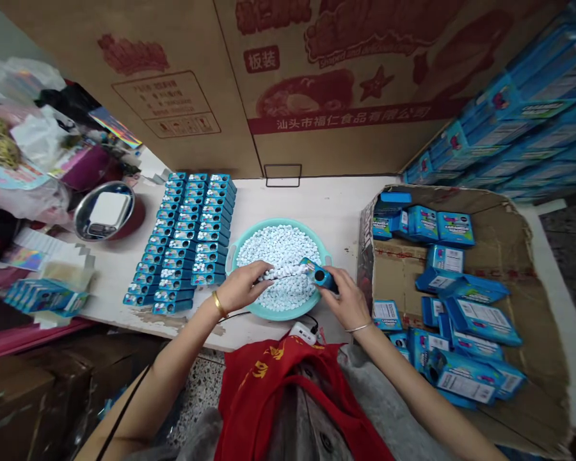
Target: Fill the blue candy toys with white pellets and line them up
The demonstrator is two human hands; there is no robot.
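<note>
We see the left hand (241,287) half-curled at white candies (287,292), hold unclear. Right hand (349,301) clasps 1 blue candy box (319,275) over green basin (288,315).

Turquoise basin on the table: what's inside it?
Small white pieces fill the turquoise basin, hiding its bottom. The left hand and the blue box in the right hand cover part of the heap; what lies beneath them can't be seen.

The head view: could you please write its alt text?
Right hand holds a blue cardboard box over a round turquoise basin of white pellets; left hand at the pellets. Blue boxes stand in rows at left; others lie in a brown carton at right.
</note>
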